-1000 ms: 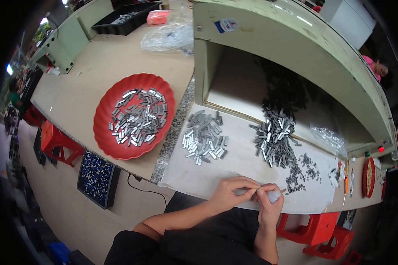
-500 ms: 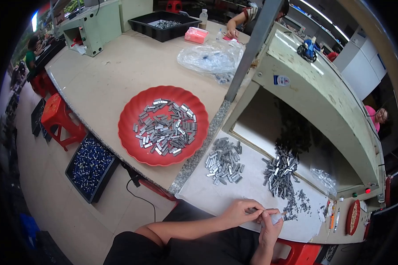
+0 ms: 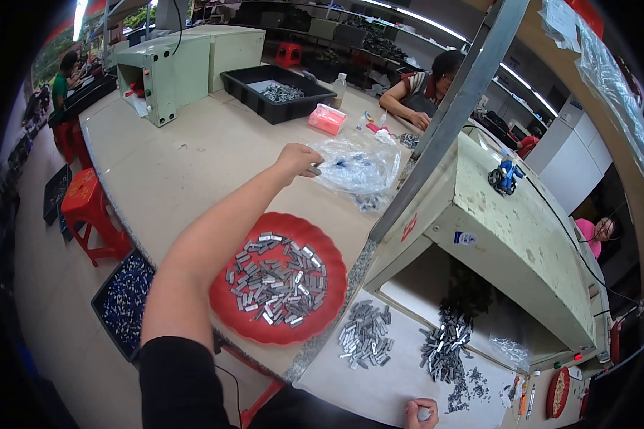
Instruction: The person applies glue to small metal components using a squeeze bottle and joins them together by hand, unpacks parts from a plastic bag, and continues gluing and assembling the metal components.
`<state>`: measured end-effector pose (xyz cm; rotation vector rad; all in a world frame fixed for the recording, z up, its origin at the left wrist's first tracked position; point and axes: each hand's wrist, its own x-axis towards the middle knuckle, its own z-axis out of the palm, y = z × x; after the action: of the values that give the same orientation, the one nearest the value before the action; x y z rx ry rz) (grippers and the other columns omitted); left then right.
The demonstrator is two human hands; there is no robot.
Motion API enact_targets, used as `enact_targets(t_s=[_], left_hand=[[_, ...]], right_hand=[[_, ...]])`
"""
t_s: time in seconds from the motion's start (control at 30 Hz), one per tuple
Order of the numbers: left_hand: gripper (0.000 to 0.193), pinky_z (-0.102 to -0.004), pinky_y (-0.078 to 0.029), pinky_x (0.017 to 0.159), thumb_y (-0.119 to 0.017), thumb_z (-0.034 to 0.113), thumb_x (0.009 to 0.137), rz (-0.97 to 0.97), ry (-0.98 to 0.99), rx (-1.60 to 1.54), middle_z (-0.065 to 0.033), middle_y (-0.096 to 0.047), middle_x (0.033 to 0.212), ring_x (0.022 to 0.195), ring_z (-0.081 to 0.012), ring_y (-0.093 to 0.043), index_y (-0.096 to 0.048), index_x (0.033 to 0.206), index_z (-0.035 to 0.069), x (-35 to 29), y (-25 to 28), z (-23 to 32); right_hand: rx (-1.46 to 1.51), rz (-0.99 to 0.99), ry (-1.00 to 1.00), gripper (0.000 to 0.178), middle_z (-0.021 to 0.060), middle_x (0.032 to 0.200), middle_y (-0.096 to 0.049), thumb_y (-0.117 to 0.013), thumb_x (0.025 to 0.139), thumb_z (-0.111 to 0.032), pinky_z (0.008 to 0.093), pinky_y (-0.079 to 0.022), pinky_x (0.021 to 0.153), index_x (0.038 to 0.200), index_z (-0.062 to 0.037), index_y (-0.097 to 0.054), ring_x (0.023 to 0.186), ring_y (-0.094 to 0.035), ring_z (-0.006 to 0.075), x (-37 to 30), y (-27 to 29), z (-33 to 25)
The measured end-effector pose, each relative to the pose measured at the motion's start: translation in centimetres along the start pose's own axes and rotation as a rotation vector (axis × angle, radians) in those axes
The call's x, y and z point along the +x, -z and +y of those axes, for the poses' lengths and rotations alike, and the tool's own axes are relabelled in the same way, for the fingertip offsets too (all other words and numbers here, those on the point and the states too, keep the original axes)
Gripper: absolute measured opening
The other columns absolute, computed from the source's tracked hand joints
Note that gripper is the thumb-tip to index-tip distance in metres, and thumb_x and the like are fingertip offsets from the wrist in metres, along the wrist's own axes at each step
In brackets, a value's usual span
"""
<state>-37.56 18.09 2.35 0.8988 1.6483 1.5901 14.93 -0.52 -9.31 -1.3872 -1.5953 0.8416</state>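
My left hand (image 3: pixel 297 161) is stretched far out over the table, closed on a small grey metal piece (image 3: pixel 313 170). Its fingers are at the edge of a clear plastic bag (image 3: pixel 358 168) with small dark blue and grey bits; whether they touch it I cannot tell. Below my left forearm lies a red scalloped plate (image 3: pixel 222 314) of many grey metal pieces (image 3: pixel 275 282). At the bottom edge my right hand (image 3: pixel 416 415) is closed round a small white bottle-like thing (image 3: pixel 424 413), partly hidden by the fingers. Grey metal pieces (image 3: pixel 366 334) lie in a heap on white paper (image 3: pixel 343 390).
A second, darker heap (image 3: pixel 447 347) and tiny dark parts (image 3: pixel 469 390) lie before a pale green hooded box (image 3: pixel 508 214). A metal post (image 3: pixel 454 114) rises beside the bag. Farther back are a black tray (image 3: pixel 279 107), a pink packet (image 3: pixel 327 119), a bottle (image 3: pixel 339 91) and a seated person (image 3: pixel 429 89).
My left hand has left my right hand and swung far forward and left to the plastic bag. My right hand, still gripping the white thing, is lower in view. The whole view has shifted.
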Motion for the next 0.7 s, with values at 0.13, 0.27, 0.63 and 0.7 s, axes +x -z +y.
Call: enact_targets(t_s=[0.13,0.27,0.63,0.7], left_hand=[[0.016,-0.029,-0.054,0.056,-0.06,0.003,0.071,0.218,0.158,-0.11,-0.011,-0.057,0.079,0.066,-0.0218,-0.061,-0.057,0.084,-0.005,9.3,-0.2,-6.6],[0.02,-0.0316,-0.055,0.056,-0.059,0.002,0.07,0.193,0.271,-0.08,-0.0114,-0.056,0.081,0.069,-0.023,-0.061,-0.054,0.088,-0.005,11.7,-2.3,-7.9],[0.011,-0.0338,-0.055,0.063,-0.057,0.0,0.075,-0.055,-0.331,-0.708,-0.0128,-0.056,0.083,0.072,-0.023,-0.058,-0.054,0.083,-0.005,10.4,-5.7,15.9],[0.011,-0.0337,-0.055,0.061,-0.058,0.0,0.074,-0.044,-0.369,-0.683,-0.0131,-0.056,0.082,0.072,-0.0233,-0.058,-0.054,0.083,-0.006,10.0,-6.4,17.5]], right_hand=[[-0.01,0.052,0.042,0.009,0.0041,0.073,-0.053,-0.06,0.078,-0.007,0.0241,-0.041,0.066,0.077,0.0002,-0.055,0.069,-0.047,0.0127,0.1,-0.7,-2.0],[-0.104,0.048,0.095,0.008,0.0066,0.073,-0.054,-0.06,0.076,-0.007,0.0255,-0.041,0.067,0.077,0.0008,-0.056,0.069,-0.049,0.015,0.1,-1.0,-2.5],[-0.126,0.041,0.079,0.009,0.007,0.072,-0.053,-0.059,0.077,-0.006,0.0258,-0.04,0.067,0.079,0.0008,-0.055,0.069,-0.048,0.0151,-0.1,-1.0,-2.3],[-0.128,0.046,0.074,0.009,0.007,0.072,-0.053,-0.059,0.077,-0.006,0.0259,-0.04,0.067,0.079,0.001,-0.055,0.069,-0.048,0.0152,-0.1,-1.2,-2.2]])
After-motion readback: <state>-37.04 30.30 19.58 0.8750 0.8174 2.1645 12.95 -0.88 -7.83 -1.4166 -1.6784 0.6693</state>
